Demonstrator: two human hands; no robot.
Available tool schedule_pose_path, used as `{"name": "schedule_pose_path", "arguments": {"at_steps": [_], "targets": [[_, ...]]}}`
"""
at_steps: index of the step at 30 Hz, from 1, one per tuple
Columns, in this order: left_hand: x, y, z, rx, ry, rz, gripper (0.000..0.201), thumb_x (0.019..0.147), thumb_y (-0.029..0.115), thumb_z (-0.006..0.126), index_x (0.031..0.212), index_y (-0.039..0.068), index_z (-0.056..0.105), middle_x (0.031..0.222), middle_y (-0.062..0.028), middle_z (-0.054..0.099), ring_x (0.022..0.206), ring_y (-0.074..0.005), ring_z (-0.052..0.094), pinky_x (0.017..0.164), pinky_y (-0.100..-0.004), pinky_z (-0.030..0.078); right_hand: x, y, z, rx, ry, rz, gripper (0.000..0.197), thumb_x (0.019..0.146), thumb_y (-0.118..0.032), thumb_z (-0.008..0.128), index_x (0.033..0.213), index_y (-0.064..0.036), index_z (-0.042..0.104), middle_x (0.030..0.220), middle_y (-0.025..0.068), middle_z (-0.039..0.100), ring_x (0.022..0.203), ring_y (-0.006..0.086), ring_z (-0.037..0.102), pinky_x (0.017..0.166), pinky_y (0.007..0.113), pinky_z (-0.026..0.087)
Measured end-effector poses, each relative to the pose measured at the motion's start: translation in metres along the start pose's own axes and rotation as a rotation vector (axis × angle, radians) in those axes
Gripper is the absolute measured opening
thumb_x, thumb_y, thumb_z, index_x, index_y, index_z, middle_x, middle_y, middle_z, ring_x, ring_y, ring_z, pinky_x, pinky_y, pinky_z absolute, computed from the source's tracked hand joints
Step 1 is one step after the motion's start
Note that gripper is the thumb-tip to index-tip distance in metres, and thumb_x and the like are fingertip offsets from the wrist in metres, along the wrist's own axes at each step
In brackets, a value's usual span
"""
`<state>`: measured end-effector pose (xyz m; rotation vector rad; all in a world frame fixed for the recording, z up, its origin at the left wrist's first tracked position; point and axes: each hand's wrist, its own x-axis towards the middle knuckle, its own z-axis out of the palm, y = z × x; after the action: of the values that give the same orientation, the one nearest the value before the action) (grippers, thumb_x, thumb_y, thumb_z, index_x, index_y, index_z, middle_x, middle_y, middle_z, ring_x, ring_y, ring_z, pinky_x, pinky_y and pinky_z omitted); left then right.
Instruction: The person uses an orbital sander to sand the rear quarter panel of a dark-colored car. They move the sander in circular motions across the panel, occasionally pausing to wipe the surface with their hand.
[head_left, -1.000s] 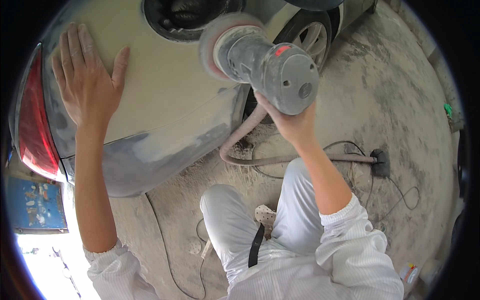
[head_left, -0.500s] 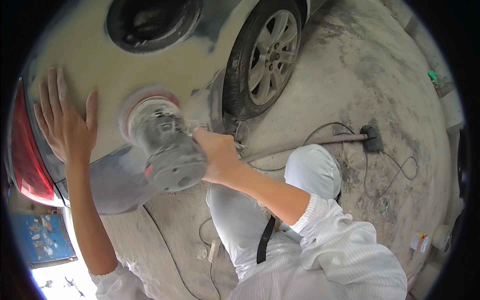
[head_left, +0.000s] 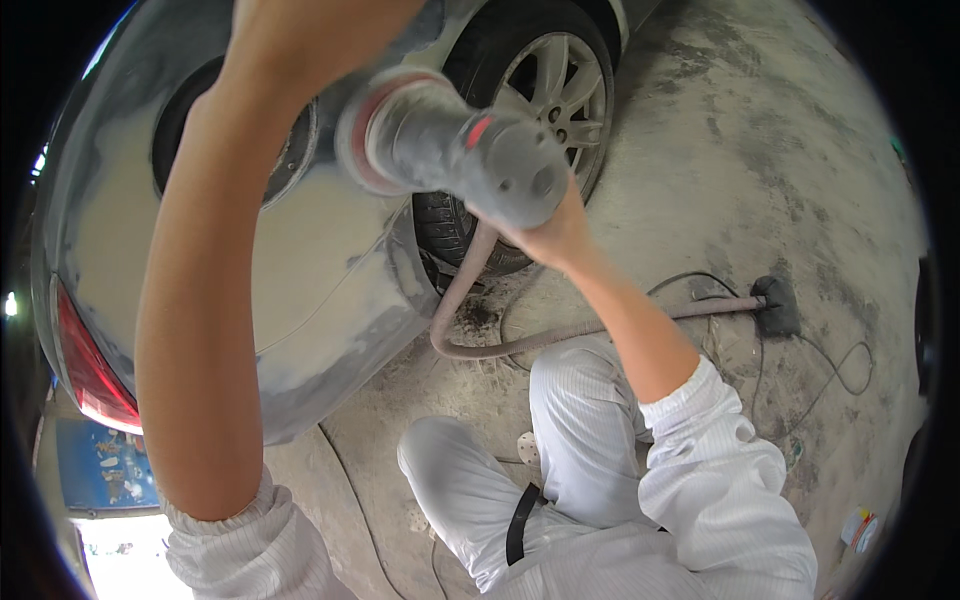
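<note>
My right hand (head_left: pixel 550 235) grips a grey electric disc sander (head_left: pixel 510 165) with a round, red-edged pad. A ribbed dust hose (head_left: pixel 465 300) hangs from the tool. The pad is at the car's body panel (head_left: pixel 330 300), by the wheel arch; whether it touches cannot be made out. Pale filler and grey patches cover this panel. My left arm reaches up across the panel and the round black filler recess (head_left: pixel 300 150). My left hand (head_left: pixel 320 40) is at the upper edge of the view, near the sander's pad, its fingers cut off or hidden.
The car's rear wheel (head_left: pixel 555 90) stands right of the sander. A red tail light (head_left: pixel 90 370) is at the left. The hose runs across the dusty floor to a black fitting (head_left: pixel 775 308), with loose cables around. A small can (head_left: pixel 858 530) stands at lower right.
The sander in my right hand has moved up and right, from the panel's lower part toward the wheel arch. My left hand has left its flat place near the tail light and moved up.
</note>
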<state>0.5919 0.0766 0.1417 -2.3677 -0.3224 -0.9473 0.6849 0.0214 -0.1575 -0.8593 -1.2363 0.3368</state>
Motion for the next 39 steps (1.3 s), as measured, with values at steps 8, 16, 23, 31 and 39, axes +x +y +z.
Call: {"name": "schedule_pose_path", "arguments": {"at_steps": [8, 16, 23, 31, 39], "targets": [[-0.107, -0.066, -0.086, 0.258, -0.097, 0.176, 0.022, 0.098, 0.002, 0.085, 0.12, 0.004, 0.086, 0.113, -0.0108, 0.083, 0.115, -0.0292, 0.078, 0.11, -0.0444, 0.057, 0.0, 0.038, -0.004, 0.212, -0.045, 0.001, 0.05, 0.08, -0.019, 0.099, 0.122, -0.0023, 0.077, 0.103, 0.0127, 0.084, 0.092, 0.0251, 0.083, 0.081, 0.037, 0.065], [-0.241, -0.088, -0.077, 0.653, -0.139, -0.168, 0.049, 0.109, 0.039, 0.075, 0.153, 0.019, 0.073, 0.165, -0.0057, 0.065, 0.163, -0.0388, 0.046, 0.135, -0.0639, 0.028, -0.015, 0.064, -0.015, -0.059, -0.111, -0.029, 0.058, 0.078, -0.024, 0.1, 0.127, -0.0042, 0.075, 0.105, 0.0135, 0.082, 0.096, 0.0262, 0.084, 0.08, 0.037, 0.066], [-0.253, -0.091, -0.061, 0.676, -0.05, -0.22, 0.052, 0.112, 0.048, 0.068, 0.156, 0.022, 0.072, 0.169, -0.0013, 0.061, 0.169, -0.0396, 0.037, 0.137, -0.068, 0.018, 0.006, 0.059, -0.015, -0.099, -0.16, -0.173, 0.055, 0.076, -0.022, 0.104, 0.119, -0.0028, 0.075, 0.104, 0.0083, 0.083, 0.092, 0.0189, 0.083, 0.08, 0.035, 0.067], [-0.244, -0.083, -0.05, 0.729, -0.085, -0.234, 0.045, 0.112, 0.044, 0.069, 0.149, 0.02, 0.077, 0.164, 0.0001, 0.067, 0.168, -0.0365, 0.039, 0.137, -0.0682, 0.016, -0.029, 0.055, -0.006, -0.194, -0.203, -0.102, 0.05, 0.073, -0.028, 0.101, 0.108, -0.0018, 0.077, 0.083, 0.0111, 0.076, 0.073, 0.0293, 0.079, 0.067, 0.034, 0.06], [-0.255, -0.097, -0.039, 0.601, 0.021, -0.188, 0.043, 0.115, 0.032, 0.065, 0.153, 0.015, 0.075, 0.166, -0.006, 0.065, 0.166, -0.0401, 0.043, 0.137, -0.0637, 0.02, -0.003, 0.08, -0.019, -0.015, -0.136, -0.064, 0.046, 0.08, -0.028, 0.098, 0.11, -0.0023, 0.075, 0.091, 0.0122, 0.078, 0.081, 0.0282, 0.081, 0.071, 0.035, 0.063]]}}
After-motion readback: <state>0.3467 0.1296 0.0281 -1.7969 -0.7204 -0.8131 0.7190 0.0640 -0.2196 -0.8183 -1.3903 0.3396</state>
